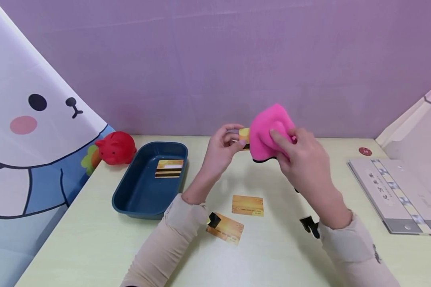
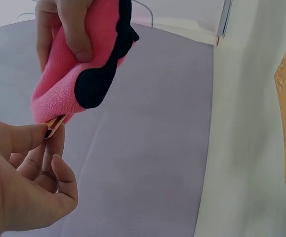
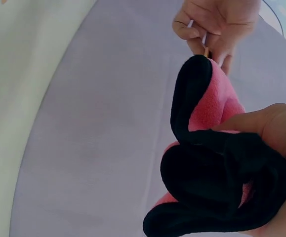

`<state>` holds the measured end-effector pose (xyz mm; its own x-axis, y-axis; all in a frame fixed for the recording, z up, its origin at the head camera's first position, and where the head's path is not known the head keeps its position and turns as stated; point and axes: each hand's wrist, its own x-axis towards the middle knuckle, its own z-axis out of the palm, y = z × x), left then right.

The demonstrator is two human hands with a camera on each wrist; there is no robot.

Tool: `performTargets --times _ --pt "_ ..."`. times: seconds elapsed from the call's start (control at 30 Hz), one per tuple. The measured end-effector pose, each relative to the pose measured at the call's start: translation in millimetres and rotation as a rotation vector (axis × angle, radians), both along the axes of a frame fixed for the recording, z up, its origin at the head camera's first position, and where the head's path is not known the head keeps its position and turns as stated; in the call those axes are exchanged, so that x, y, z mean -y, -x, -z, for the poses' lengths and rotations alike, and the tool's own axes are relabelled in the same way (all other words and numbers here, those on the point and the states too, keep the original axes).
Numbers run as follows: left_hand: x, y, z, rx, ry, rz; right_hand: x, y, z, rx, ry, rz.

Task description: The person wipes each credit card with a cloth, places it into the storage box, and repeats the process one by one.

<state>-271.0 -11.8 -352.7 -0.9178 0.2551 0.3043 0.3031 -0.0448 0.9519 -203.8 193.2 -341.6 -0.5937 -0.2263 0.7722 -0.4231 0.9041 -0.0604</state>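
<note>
My left hand pinches a gold bank card by its edge, between thumb and fingers. A pink fleece cloth with black trim is bunched in my right hand, thumb and fingers gripping its folds. Part of the cloth covers the card's far end, so only a strip of the card shows. In the left wrist view the card stands at the lower tip of the pink cloth. The right wrist view shows the black trim looped in folds. Both hands are raised above the table.
Two gold cards lie on the table, the nearer card partly behind the left cuff. Another card is in a blue tray. A red piggy bank stands left; a grey-white box and red chip lie right.
</note>
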Motion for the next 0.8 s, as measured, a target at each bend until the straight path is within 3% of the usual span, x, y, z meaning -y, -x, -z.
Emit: performTargets --times 0.43,0.8 --pt "6.5 0.7 -5.5 0.028 0.044 -0.017 -12 5.9 1.4 0.021 0.028 0.077" --pt "22.0 5.9 -14.9 0.054 -0.021 -0.039 -38 5.1 -8.3 0.031 0.108 0.185"
